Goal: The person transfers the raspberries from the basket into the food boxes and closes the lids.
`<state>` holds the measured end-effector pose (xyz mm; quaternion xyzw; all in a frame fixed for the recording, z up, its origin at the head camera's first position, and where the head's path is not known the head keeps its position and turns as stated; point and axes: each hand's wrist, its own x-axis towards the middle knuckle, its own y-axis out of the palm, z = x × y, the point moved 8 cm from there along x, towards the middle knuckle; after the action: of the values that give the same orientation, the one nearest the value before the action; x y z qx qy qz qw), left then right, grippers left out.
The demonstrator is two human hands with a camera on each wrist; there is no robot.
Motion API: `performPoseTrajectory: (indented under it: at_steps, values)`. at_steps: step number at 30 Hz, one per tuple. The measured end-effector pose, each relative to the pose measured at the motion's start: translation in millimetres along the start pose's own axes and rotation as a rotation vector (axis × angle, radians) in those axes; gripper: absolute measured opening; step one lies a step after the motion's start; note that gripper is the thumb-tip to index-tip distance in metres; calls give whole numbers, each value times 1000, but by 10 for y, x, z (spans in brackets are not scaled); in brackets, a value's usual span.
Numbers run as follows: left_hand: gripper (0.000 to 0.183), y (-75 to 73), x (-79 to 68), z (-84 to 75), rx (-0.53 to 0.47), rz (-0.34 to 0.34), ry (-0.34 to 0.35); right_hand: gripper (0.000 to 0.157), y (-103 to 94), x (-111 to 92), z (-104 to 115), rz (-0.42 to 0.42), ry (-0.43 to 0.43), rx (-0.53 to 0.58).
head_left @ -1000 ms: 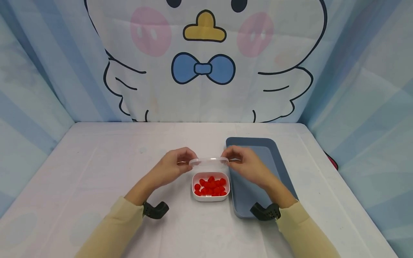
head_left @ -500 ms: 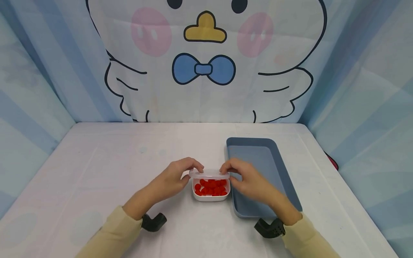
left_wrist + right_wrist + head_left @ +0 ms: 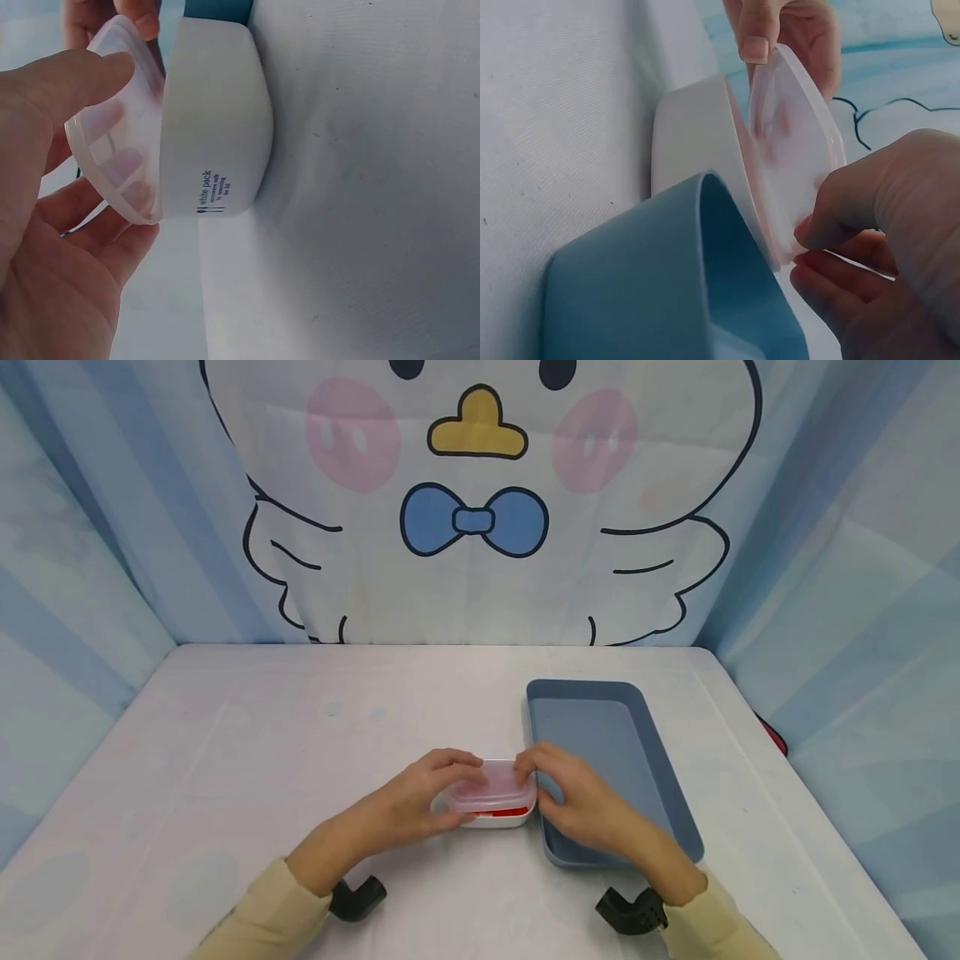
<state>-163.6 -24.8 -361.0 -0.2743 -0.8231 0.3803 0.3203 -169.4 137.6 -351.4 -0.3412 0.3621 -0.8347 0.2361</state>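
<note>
A small white container (image 3: 497, 822) stands on the table, blue print on its side in the left wrist view. Its translucent lid (image 3: 497, 789) leans over it, front edge raised and far edge down at the rim. Through the front gap show red pieces (image 3: 512, 812), largely covered by the lid. My left hand (image 3: 412, 797) holds the lid's left side, thumb at the front edge and fingers over the top. With thumb and fingers, my right hand (image 3: 588, 797) pinches the lid's right side; in the right wrist view its fingertips are close to the container's rim.
A blue-grey tray (image 3: 600, 718) lies directly right of the container, partly under the right hand in the head view. Black wrist cameras (image 3: 358, 899) sit on both wrists. Patterned curtains (image 3: 840, 610) border the table behind and at the sides.
The lid has come from upright behind the container forward and down over it, hiding most of the red pieces. Both hands have moved nearer the body with it. Container and tray stay put.
</note>
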Motion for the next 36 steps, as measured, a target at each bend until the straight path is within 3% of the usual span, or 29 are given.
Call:
performPoseTrajectory:
  at_steps: [6, 14, 21, 26, 32, 36]
  values:
    - [51, 44, -42, -3, 17, 10, 35, 35, 47, -26, -7, 17, 14, -36]
    - [55, 60, -91, -38, 68, -39, 145, 35, 92, -46, 3, 67, 83, -78]
    - [57, 85, -77, -15, 98, -28, 131, 24, 96, -47, 4, 65, 91, -78]
    - [55, 57, -44, -44, 131, -58, 188, 30, 106, -37, -4, 84, 118, -76]
    - [57, 61, 4, -13, 139, -10, 130, 59, 151, -32, -42, 150, 171, -105]
    - [59, 69, 17, 16, 141, 13, 79, 63, 172, -19, -46, 166, 176, -122]
